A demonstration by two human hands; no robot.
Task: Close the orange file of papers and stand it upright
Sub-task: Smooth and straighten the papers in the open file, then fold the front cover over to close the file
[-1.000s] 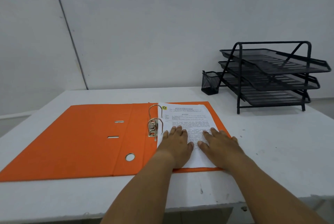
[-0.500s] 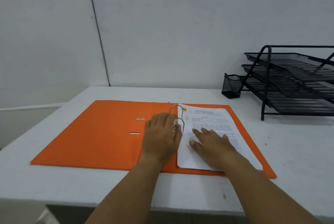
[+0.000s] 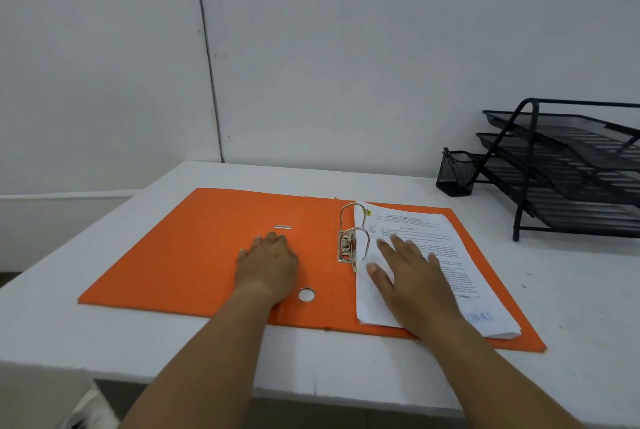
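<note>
The orange file (image 3: pixel 194 255) lies flat and fully open on the white table. Its metal ring clip (image 3: pixel 349 238) stands at the spine, and a stack of printed papers (image 3: pixel 450 276) sits threaded on the rings over the right cover. My left hand (image 3: pixel 268 264) rests palm down on the left inner cover, just left of the spine's round hole, fingers together. My right hand (image 3: pixel 412 276) lies flat on the papers with fingers spread, beside the clip. Neither hand grips anything.
A black three-tier mesh paper tray (image 3: pixel 568 169) stands at the back right of the table (image 3: pixel 571 342), with a small black mesh pen cup (image 3: pixel 455 174) on its left. A white wall runs behind. The table's front edge is near my arms.
My left hand slid left, off the papers, past the ring clip and onto the left cover. My right hand stayed on the papers. The view swung left.
</note>
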